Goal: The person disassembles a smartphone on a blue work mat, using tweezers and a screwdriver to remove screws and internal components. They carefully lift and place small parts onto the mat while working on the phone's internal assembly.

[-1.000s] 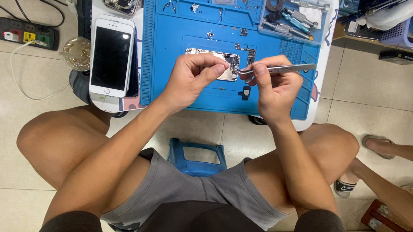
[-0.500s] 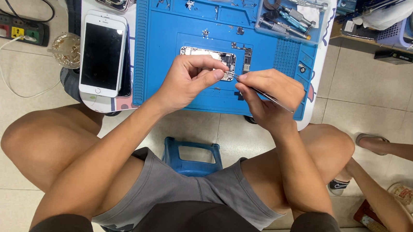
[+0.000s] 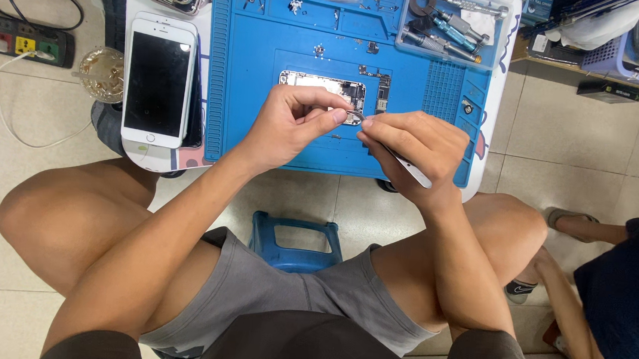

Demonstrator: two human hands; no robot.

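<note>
At nine o'clock of the work lies a white smartphone (image 3: 159, 80), face up and overhanging the near edge of the bench (image 3: 487, 146); a knock from the left forearm could tip it to the floor. Just left of it stands a small round glass dish (image 3: 103, 74), equally exposed.

In the middle of the blue repair mat (image 3: 265, 101) rests the opened phone chassis (image 3: 322, 92), its circuitry bare. The left hand (image 3: 291, 123) sits at six o'clock of it, thumb and fingers pinched closed on something too small to make out. The right hand (image 3: 410, 144), at four o'clock of the chassis, is clenched on metal tweezers (image 3: 395, 153), whose tips meet the left fingertips just over the chassis.

The likely risks: whatever is passed between pinch and tips could slip and drop into the chassis or roll off the mat, or the pointed tips could scrape the exposed board if the hand jerks. Loose screws (image 3: 319, 50) at twelve o'clock could scatter if brushed. The screwdrivers (image 3: 450, 31) lie in a tray at two o'clock.
</note>
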